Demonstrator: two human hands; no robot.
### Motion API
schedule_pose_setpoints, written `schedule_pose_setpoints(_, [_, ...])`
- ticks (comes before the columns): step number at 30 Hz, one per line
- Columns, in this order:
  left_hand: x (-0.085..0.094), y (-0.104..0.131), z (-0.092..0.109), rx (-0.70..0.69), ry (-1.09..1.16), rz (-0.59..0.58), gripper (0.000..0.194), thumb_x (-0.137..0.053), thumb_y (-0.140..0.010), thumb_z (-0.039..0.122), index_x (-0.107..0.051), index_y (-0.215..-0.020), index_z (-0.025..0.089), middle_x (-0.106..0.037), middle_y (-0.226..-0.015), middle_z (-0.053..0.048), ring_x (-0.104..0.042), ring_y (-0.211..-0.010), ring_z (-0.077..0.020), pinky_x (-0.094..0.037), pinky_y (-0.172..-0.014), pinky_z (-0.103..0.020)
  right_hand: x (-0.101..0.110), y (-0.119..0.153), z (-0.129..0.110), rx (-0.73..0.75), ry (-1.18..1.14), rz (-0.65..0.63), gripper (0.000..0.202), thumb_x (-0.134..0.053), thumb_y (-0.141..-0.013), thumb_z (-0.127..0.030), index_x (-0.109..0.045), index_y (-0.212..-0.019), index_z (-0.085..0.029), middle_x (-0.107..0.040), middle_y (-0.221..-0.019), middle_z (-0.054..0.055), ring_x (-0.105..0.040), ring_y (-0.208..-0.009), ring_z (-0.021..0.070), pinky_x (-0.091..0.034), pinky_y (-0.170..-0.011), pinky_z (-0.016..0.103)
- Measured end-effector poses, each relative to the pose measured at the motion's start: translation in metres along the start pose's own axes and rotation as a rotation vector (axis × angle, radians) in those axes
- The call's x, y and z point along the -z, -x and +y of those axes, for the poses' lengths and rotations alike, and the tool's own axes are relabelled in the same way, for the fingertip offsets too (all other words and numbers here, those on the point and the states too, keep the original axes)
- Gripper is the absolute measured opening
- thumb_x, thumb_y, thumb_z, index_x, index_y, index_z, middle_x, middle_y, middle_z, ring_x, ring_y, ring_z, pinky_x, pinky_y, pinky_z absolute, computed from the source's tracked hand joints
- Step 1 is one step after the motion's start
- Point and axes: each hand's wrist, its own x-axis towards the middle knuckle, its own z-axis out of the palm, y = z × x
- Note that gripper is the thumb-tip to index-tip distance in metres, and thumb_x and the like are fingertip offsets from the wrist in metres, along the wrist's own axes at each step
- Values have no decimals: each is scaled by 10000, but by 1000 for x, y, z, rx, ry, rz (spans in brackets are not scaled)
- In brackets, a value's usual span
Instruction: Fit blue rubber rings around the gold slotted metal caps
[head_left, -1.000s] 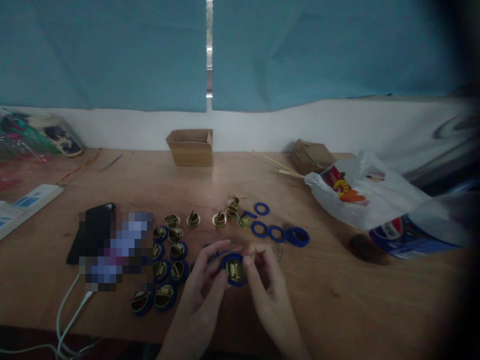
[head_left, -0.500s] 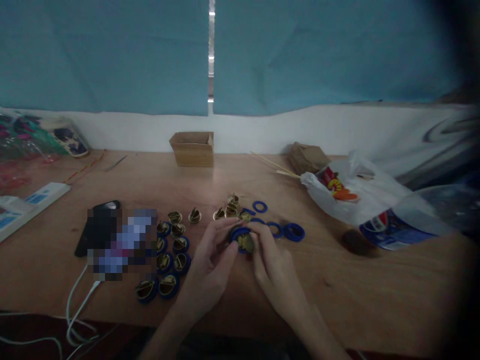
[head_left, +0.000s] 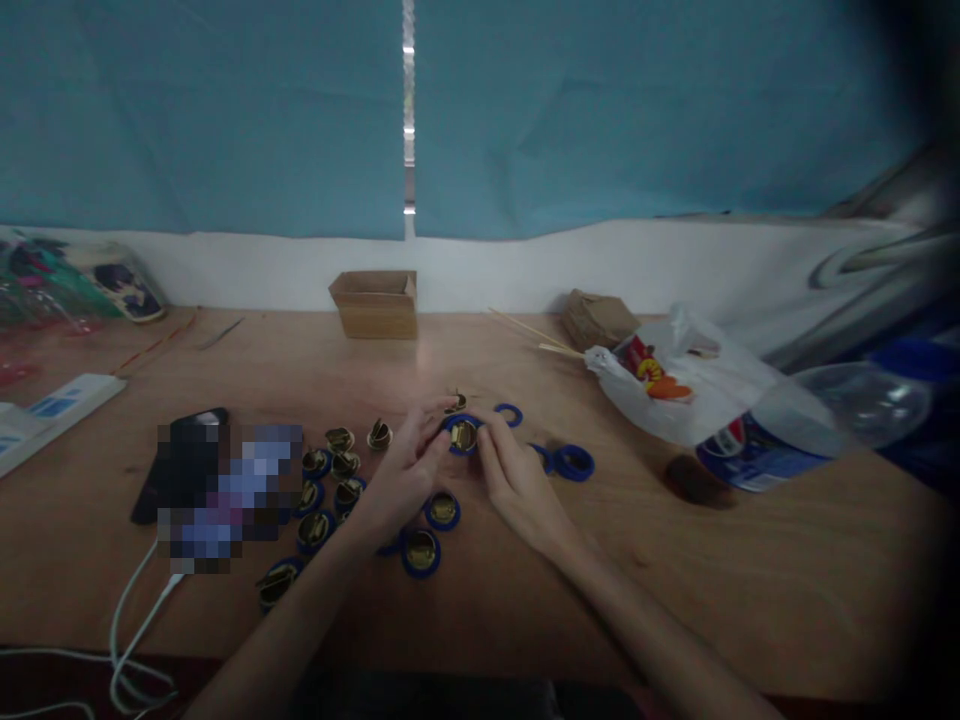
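Note:
Between my fingertips is a brass-coloured round brooch back point(head_left: 463, 437) with a blue ring round its edge, pin side up. My left hand point(head_left: 411, 465) grips its left side with thumb and fingers. On its right side press the fingers of my right hand point(head_left: 516, 478). Several similar brooch backs point(head_left: 315, 531), many blue-rimmed, lie left of my left forearm, partly hidden by it. Two blue-rimmed brooch backs point(head_left: 421, 552) show between my forearms. Beyond my fingers sits a loose brass brooch back point(head_left: 454, 401). Loose blue rings point(head_left: 574, 462) lie right of my right hand.
At the left are a blurred-out phone point(head_left: 195, 455), white cables point(head_left: 124, 610) and a power strip point(head_left: 64, 410). A small open cardboard box point(head_left: 379, 315) stands at the back. Rightward lie a plastic bag point(head_left: 705, 400), a brown package point(head_left: 598, 320) and a cut Pepsi bottle point(head_left: 765, 440).
Both hands have moved forward and a little left with the blue-rimmed piece. Two blue-rimmed brooch backs now show between my forearms. The view has shifted slightly.

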Motion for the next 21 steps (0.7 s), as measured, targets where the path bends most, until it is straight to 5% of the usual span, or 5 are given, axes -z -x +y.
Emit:
schedule_pose_setpoints(4, [11,-1,-6,66,-49,-115,346,-524,-905,207,-535,-1251,200,-555,-1364,-110,-472,-1309,-243,-334,-1115,-427,-4,2,0,-30,17,2,227,-325,-993,-208,-500,-1137,-203,-650,-888,48,-633,-755,184,-461,-702,316])
schedule_pose_setpoints(11, [29,-1,-9,167,-126,-239,335,-498,-922,254,-567,-1248,220,-678,-1144,-96,-629,-1084,-243,-483,-960,-427,-1,-2,4,-84,-83,-85,178,-419,-972,-266,-526,-1101,-210,-610,-746,-7,-580,-637,152,-430,-591,265])
schedule_pose_setpoints(21, [31,-2,-6,233,16,-306,294,-548,-894,270,-633,-1169,211,-699,-1071,-85,-688,-938,-225,-570,-824,-406,-3,-1,6,-237,-497,-174,157,-437,-894,-190,-542,-1011,-199,-466,-592,-79,-484,-507,96,-398,-504,219])
